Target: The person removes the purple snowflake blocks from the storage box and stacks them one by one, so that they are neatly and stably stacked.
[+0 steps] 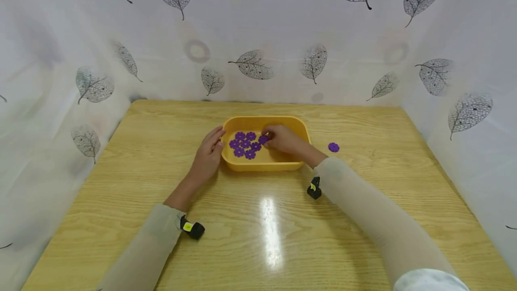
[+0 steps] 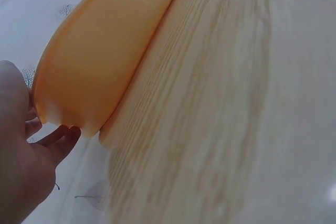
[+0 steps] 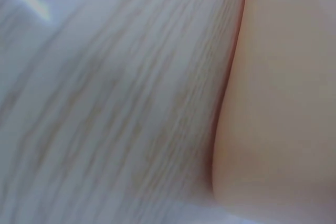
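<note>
A yellow plastic basin (image 1: 266, 167) stands on the wooden table, its near wall (image 3: 278, 93) filling the right side of the right wrist view. In its left half lie several purple notched interlocking discs (image 1: 244, 144). My right hand (image 1: 284, 139) reaches into the basin and pinches one purple interlocking disc (image 1: 263, 139) between thumb and fingers, beside the others. My left hand (image 1: 207, 156) rests against the outside of the basin's left end; in the left wrist view its fingertips (image 2: 71, 132) touch the orange-looking wall (image 2: 100, 51). The right wrist view shows no hand.
One more purple disc (image 1: 333, 147) lies on the table to the right of the basin. The wooden table (image 1: 242, 237) meets a white leaf-patterned cloth (image 1: 274, 26) at the back and sides. Dark wrist cameras (image 1: 193, 228) are strapped to both sleeves.
</note>
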Motion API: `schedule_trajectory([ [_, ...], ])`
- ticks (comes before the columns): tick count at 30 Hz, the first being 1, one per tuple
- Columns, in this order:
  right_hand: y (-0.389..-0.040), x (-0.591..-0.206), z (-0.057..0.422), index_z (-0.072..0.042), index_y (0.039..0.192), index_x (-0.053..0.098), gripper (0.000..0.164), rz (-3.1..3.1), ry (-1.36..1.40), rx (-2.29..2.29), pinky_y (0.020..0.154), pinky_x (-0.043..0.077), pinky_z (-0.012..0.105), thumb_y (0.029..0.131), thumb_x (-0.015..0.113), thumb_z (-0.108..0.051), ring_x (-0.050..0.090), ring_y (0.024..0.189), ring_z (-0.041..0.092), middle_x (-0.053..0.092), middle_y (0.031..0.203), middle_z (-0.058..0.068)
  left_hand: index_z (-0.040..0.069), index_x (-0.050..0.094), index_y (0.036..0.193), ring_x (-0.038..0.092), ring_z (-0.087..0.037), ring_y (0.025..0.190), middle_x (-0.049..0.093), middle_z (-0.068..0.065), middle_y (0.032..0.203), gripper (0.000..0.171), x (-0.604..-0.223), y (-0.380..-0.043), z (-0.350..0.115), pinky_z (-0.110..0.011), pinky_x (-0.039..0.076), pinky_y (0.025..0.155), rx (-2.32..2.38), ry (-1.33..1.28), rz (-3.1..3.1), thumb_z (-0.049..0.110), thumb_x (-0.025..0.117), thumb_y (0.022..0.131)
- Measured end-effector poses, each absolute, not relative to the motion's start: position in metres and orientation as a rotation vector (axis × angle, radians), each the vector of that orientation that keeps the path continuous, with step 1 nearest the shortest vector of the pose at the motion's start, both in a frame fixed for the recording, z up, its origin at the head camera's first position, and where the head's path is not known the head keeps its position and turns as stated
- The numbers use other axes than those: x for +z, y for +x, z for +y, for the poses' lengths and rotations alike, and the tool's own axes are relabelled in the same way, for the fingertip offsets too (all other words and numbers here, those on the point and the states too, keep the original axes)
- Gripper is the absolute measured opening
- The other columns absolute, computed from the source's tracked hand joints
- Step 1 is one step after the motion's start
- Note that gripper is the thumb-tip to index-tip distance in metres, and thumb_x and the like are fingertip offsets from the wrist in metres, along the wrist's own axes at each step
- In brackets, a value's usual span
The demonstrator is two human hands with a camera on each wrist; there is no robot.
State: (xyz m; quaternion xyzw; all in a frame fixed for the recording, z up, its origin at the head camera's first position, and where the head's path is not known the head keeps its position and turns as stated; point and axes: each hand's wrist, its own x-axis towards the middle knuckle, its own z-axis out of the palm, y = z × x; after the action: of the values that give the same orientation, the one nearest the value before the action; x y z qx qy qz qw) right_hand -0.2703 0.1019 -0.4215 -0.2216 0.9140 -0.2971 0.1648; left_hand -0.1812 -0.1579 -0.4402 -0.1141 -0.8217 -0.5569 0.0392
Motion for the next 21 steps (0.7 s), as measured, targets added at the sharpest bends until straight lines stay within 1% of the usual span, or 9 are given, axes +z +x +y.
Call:
schedule_trajectory([
  [9, -0.266, -0.413, 0.105, -0.004, 0.128, 0.064, 0.034, 2.594, -0.62, -0.947, 0.093, 0.055, 0.04, 0.095, 0.069, -0.009, 0.062, 0.103, 0.026, 0.067, 0.112, 0.012, 0.001, 0.041, 0.152, 0.024, -0.028, 0.154, 0.029, -0.011, 0.164, 0.046, -0.441, -0.181, -0.16, -0.046, 0.027, 0.124, -1.708, -0.365, -2.513, 0.018, 0.038, 0.11],
  [13, -0.266, -0.409, 0.109, -0.004, 0.127, 0.066, 0.031, 2.621, -0.641, -0.973, 0.091, 0.055, 0.04, 0.096, 0.067, -0.008, 0.062, 0.101, 0.026, 0.067, 0.11, 0.012, 0.0, 0.041, 0.152, 0.025, -0.027, 0.153, 0.03, -0.01, 0.164, 0.045, -0.439, -0.18, -0.159, -0.045, 0.028, 0.124, -1.679, -0.365, -2.526, 0.017, 0.038, 0.11],
  [16, -0.268, -0.403, 0.114, -0.004, 0.128, 0.066, 0.032, 2.632, -0.653, -0.982, 0.09, 0.054, 0.04, 0.096, 0.067, -0.008, 0.061, 0.1, 0.027, 0.068, 0.109, 0.013, -0.001, 0.041, 0.152, 0.025, -0.027, 0.153, 0.031, -0.011, 0.164, 0.045, -0.438, -0.18, -0.159, -0.045, 0.029, 0.124, -1.674, -0.362, -2.528, 0.015, 0.037, 0.11],
  [21, -0.264, -0.389, 0.125, -0.005, 0.132, 0.065, 0.036, 2.654, -0.643, -0.968, 0.09, 0.053, 0.042, 0.097, 0.068, -0.013, 0.061, 0.1, 0.028, 0.067, 0.112, 0.015, -0.002, 0.041, 0.151, 0.025, -0.028, 0.153, 0.031, -0.013, 0.163, 0.045, -0.437, -0.179, -0.158, -0.044, 0.029, 0.124, -1.677, -0.363, -2.524, 0.013, 0.037, 0.109],
])
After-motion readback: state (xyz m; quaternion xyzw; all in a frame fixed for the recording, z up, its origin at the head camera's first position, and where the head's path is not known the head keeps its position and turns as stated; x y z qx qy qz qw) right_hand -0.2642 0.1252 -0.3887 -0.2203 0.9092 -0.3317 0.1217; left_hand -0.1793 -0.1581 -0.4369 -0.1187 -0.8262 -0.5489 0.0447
